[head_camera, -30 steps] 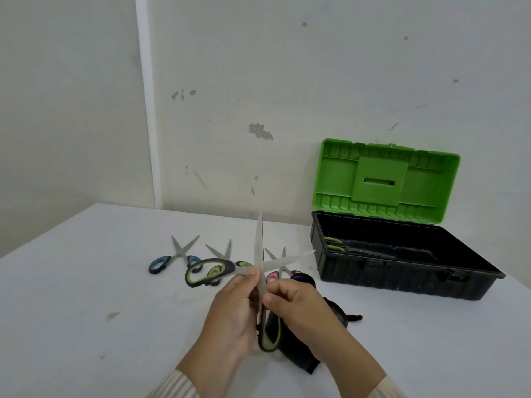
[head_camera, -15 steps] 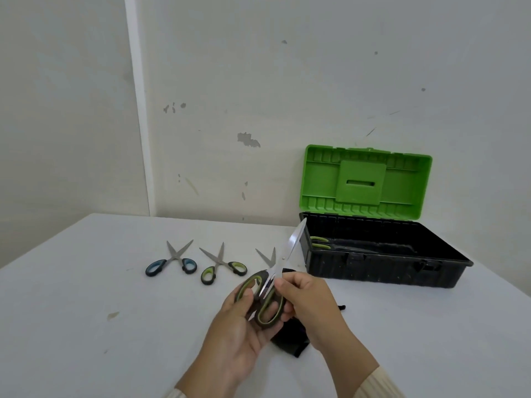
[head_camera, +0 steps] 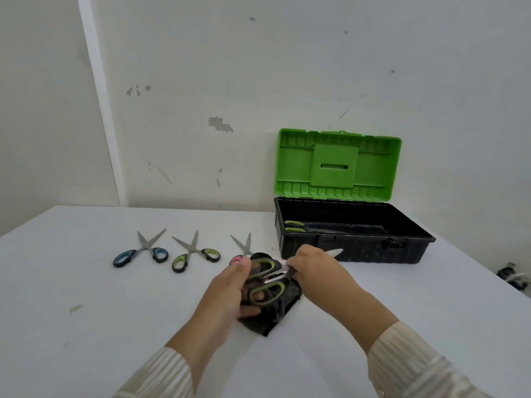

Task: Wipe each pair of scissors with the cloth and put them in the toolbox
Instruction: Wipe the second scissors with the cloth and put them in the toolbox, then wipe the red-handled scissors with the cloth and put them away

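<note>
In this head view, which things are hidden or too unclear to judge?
- Pink-handled scissors: handles mostly hidden behind the left hand.
- Held scissors: blades largely covered by the right hand; only the tip shows.
- Scissors in the toolbox: blades lost in the dark interior.
- Dark object at the right edge: cut off, unidentifiable.

Both arms wear long sleeves of pale cream cloth with fine lengthwise ribs or stripes. The left sleeve ends at the wrist in a plain edge, and the right sleeve ends in a cuff, with a small pale button near its lower edge. The left hand and right hand are bare, with no rings or gloves.
</note>
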Tool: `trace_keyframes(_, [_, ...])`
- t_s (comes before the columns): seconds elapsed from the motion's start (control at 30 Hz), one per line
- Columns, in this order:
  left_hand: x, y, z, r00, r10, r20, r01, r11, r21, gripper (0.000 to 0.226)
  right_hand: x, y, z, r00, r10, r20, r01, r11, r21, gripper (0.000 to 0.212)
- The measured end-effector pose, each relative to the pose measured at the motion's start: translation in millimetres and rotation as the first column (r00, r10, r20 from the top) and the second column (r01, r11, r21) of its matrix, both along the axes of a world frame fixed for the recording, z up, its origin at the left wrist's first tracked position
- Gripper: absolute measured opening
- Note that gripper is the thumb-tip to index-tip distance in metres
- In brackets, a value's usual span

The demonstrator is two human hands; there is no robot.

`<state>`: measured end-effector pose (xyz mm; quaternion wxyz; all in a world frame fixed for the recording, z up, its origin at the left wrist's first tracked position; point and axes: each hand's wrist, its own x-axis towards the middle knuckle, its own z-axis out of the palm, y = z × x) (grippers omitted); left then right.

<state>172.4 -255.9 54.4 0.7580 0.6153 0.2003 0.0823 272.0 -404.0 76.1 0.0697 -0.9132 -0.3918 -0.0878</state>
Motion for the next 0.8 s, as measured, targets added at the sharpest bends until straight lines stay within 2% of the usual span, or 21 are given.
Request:
trace_keyframes(0.07, [12.4,9.1,-12.3,0.989,0.147,0.037,-0.151,0.934,0.324,0.037,13.9,-8.2,1.4,0.998,-0.061,-0.028,0.061,0.998,0.009,0.018])
trace_keyframes(0.13, [24.9,24.4,-30.1,0.97,0.237,0.063,-0.218,0.718,0.661,0.037,34.1,-13.9,8.1,0.991,-0.132,-0.026,0.133,0.991,0.031,0.018])
trace_keyframes(0.2, [36.8,35.5,-47.3,0.965,0.259,-0.045,-0.08,0.453,0.888,0.037,59.2,-16.6,19.8,0.981,-0.194,-0.002,0.194,0.979,0.065,0.017])
trace_keyframes(0.23, [41.6,38.0,-52.9,0.961,0.262,-0.094,-0.006,0.357,0.934,0.038,73.0,-17.3,26.2,0.974,-0.228,0.009,0.226,0.97,0.087,0.016])
trace_keyframes(0.27, [45.2,38.7,-56.3,0.958,0.26,-0.122,0.04,0.3,0.953,0.038,87.0,-17.8,33.2,0.964,-0.264,0.016,0.261,0.96,0.102,0.016])
trace_keyframes(0.33, [49.7,37.5,-60.0,0.957,0.262,-0.123,0.055,0.252,0.966,0.04,118.2,-18.3,42.9,0.944,-0.327,0.039,0.325,0.944,0.052,0.017])
trace_keyframes(0.43, [52.6,36.2,-64.4,0.958,0.274,-0.084,0.031,0.195,0.98,0.04,164.1,-15.5,41.1,0.93,-0.364,0.057,0.368,0.919,-0.141,0.019])
trace_keyframes(0.53, [53.8,34.9,-66.8,0.957,0.283,-0.062,0.01,0.183,0.983,0.038,194.2,-7.6,22.0,0.928,-0.371,-0.042,0.339,0.883,-0.326,0.021])
trace_keyframes(0.6, [54.6,34.3,-67.7,0.954,0.293,-0.056,0.003,0.179,0.984,0.039,208.2,-0.6,12.6,0.904,-0.393,-0.168,0.31,0.873,-0.376,0.021])
trace_keyframes(0.67, [55.2,34.3,-68.6,0.952,0.302,-0.056,0.003,0.174,0.985,0.039,216.7,6.0,10.0,0.883,-0.408,-0.233,0.299,0.87,-0.392,0.021])
trace_keyframes(0.8, [55.0,33.5,-67.8,0.949,0.307,-0.071,0.018,0.172,0.985,0.038,213.1,11.5,7.0,0.887,-0.412,-0.208,0.306,0.862,-0.403,0.014])
